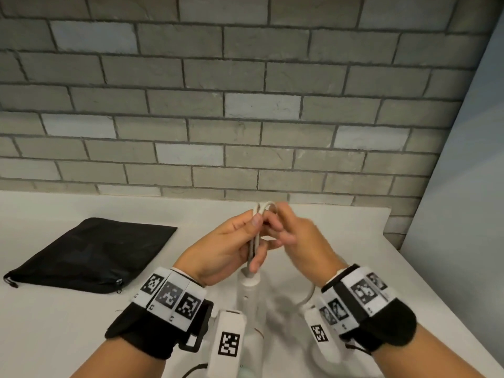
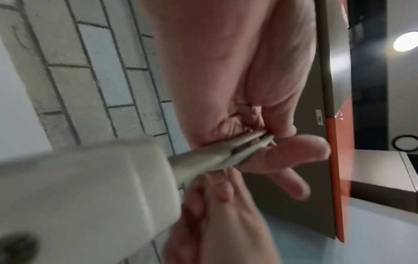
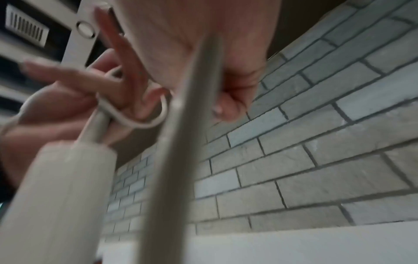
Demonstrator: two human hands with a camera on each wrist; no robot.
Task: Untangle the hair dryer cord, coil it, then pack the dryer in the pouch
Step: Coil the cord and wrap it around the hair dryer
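cord [image 1: 255, 236] loops pinched in left hand [image 1: 227, 248] fingers [image 1: 256, 220]

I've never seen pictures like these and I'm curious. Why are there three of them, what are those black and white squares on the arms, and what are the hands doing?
No machine here, just a person with cameras strapped on. The big picture comes from a camera on the head, looking down at a white table by a brick wall. The other two come from cameras on each wrist, so they look up close and blurry. The squares are printed patterns on the wrist bands.

The left hand holds a folded bunch of the pale cord of a white hair dryer. The dryer's handle points up, right under the hands. The right hand has its fingers on the cord loops too; its exact grip is blurred. More cord curves down by the right wrist.

To the left, a black pouch lies flat, waiting.
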